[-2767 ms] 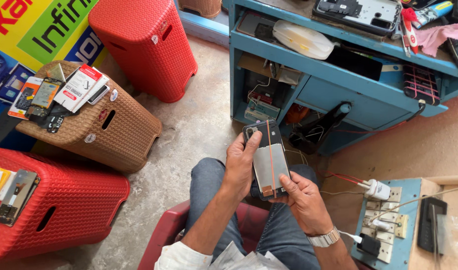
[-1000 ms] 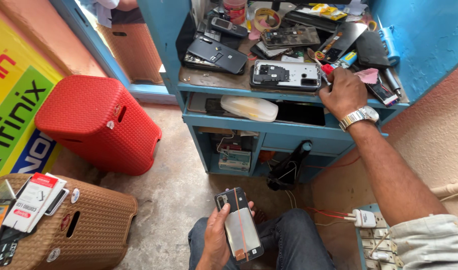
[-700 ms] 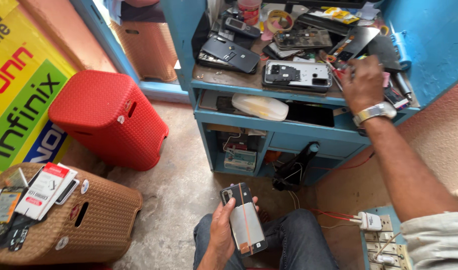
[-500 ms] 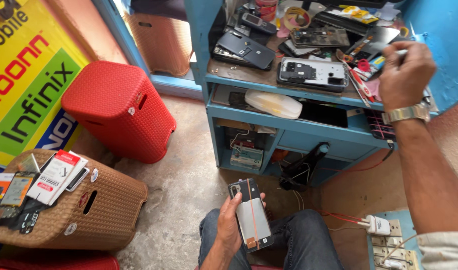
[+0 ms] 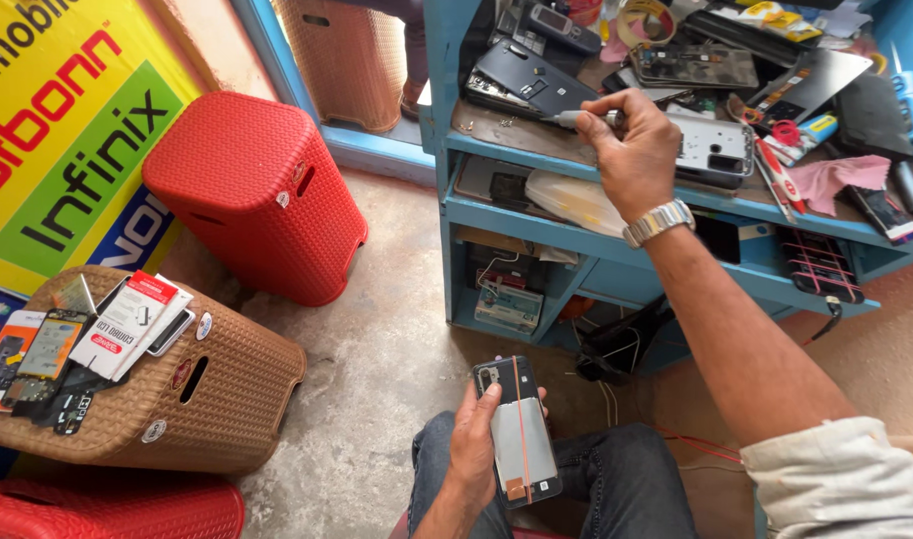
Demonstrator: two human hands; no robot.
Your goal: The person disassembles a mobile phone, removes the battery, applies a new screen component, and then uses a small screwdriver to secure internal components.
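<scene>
While the left hand (image 5: 473,444) clasps an opened phone (image 5: 517,431) over the lap, right hand (image 5: 631,150) fingers pinch a screwdriver (image 5: 582,119) above the blue bench (image 5: 616,190); white-red packages (image 5: 127,324) top the brown stool (image 5: 177,399) beside a yellow-green sign (image 5: 67,130).

The right hand (image 5: 636,150) wraps around a small tool (image 5: 586,119), so only its tip shows. It may be a screwdriver. The left hand (image 5: 473,439) hides the left edge of the open phone (image 5: 519,434). The red stool (image 5: 107,509) at the lower left is cut off by the frame.
</scene>
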